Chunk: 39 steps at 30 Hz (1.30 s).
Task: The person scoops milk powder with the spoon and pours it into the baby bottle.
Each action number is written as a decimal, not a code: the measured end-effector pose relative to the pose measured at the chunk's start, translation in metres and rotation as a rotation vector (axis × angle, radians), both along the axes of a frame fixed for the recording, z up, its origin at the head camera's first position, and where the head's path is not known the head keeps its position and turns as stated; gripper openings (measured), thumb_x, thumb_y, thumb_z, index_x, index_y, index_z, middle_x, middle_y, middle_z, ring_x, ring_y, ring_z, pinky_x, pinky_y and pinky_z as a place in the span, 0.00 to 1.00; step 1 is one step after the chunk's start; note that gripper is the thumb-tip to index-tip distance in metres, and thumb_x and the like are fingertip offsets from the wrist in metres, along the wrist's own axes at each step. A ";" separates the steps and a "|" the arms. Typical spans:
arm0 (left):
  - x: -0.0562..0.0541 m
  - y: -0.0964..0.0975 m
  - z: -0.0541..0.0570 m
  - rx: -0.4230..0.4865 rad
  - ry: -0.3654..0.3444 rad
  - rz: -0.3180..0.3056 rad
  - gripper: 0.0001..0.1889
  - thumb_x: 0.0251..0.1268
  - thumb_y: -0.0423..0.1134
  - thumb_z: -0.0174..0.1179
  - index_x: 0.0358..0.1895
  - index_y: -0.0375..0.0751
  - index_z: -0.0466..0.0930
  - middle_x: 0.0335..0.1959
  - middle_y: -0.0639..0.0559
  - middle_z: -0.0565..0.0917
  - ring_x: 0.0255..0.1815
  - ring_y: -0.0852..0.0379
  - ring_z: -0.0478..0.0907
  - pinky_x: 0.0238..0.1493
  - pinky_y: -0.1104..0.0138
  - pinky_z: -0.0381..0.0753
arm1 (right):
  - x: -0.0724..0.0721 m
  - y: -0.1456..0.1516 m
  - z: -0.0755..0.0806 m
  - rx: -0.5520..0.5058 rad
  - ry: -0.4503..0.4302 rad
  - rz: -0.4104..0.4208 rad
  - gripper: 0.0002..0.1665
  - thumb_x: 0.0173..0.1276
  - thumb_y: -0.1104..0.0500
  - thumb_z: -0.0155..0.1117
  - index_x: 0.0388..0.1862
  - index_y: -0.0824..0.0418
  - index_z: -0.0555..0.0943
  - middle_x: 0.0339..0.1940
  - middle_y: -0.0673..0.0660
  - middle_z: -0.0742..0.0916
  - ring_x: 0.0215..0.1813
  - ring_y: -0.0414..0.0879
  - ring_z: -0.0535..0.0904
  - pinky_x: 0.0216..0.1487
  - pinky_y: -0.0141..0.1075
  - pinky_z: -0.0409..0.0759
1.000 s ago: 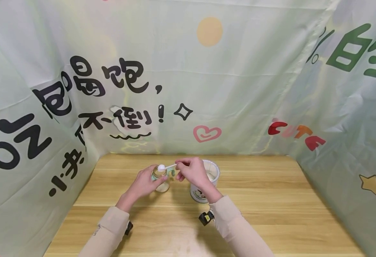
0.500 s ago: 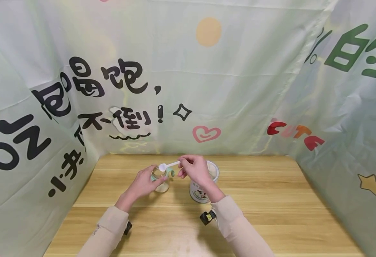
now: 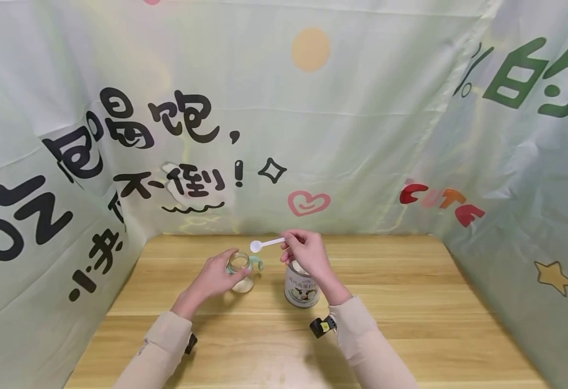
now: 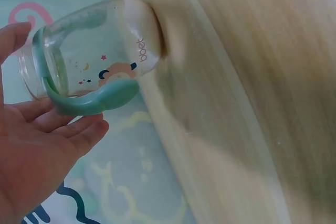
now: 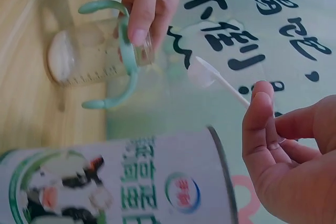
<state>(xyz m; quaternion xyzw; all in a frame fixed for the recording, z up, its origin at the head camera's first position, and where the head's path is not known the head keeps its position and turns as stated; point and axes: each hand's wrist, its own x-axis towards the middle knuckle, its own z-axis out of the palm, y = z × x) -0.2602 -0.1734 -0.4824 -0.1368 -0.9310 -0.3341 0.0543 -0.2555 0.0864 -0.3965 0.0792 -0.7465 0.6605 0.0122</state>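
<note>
My left hand [image 3: 216, 274] holds a clear baby bottle [image 3: 242, 285] by its neck, upright on the table. The bottle has no cap and carries a mint-green two-handled ring [image 4: 100, 100]. White powder [image 4: 144, 35] lies in its bottom. My right hand [image 3: 308, 254] pinches the thin handle of a small white measuring scoop [image 3: 256, 247] between thumb and fingers. In the right wrist view the scoop bowl [image 5: 202, 73] hangs in the air beside the bottle's mouth. Below my right hand stands an uncovered milk powder can [image 3: 302, 290] with a cow on its label; the hand partly covers its top.
Both things stand on a wooden table [image 3: 400, 324], toward its back half. A pale green printed cloth [image 3: 362, 135] walls off the back and both sides. A small black wrist camera [image 3: 322, 326] sits at the right cuff.
The scoop, showing a rounded white mound over the bottle's mouth, was tipped there and then moved right, away from the bottle toward the can. My left hand stays on the bottle.
</note>
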 end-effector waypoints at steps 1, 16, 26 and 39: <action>0.000 0.000 0.001 -0.001 -0.002 -0.002 0.42 0.69 0.58 0.68 0.75 0.31 0.70 0.69 0.31 0.80 0.70 0.32 0.77 0.73 0.42 0.76 | -0.001 0.003 0.000 -0.004 -0.002 -0.007 0.14 0.81 0.62 0.58 0.52 0.71 0.86 0.32 0.61 0.88 0.22 0.42 0.84 0.27 0.33 0.86; -0.009 0.017 0.016 0.027 0.108 -0.088 0.42 0.66 0.61 0.69 0.77 0.43 0.70 0.71 0.39 0.80 0.72 0.35 0.76 0.74 0.38 0.71 | -0.002 0.040 0.008 -0.001 0.002 -0.086 0.16 0.82 0.61 0.58 0.55 0.72 0.85 0.38 0.69 0.89 0.24 0.41 0.84 0.30 0.32 0.87; -0.012 0.035 0.027 0.002 0.125 -0.143 0.44 0.67 0.63 0.69 0.79 0.43 0.67 0.75 0.40 0.77 0.74 0.35 0.74 0.74 0.38 0.72 | 0.001 0.061 0.010 0.002 -0.016 -0.140 0.16 0.82 0.60 0.59 0.56 0.71 0.85 0.37 0.65 0.89 0.25 0.42 0.85 0.30 0.33 0.87; -0.013 0.051 0.030 0.020 0.071 -0.164 0.48 0.65 0.70 0.66 0.81 0.47 0.64 0.78 0.44 0.73 0.78 0.36 0.70 0.77 0.37 0.68 | 0.009 0.084 0.007 0.020 -0.010 -0.194 0.16 0.81 0.61 0.59 0.55 0.72 0.85 0.34 0.61 0.89 0.24 0.42 0.85 0.29 0.33 0.87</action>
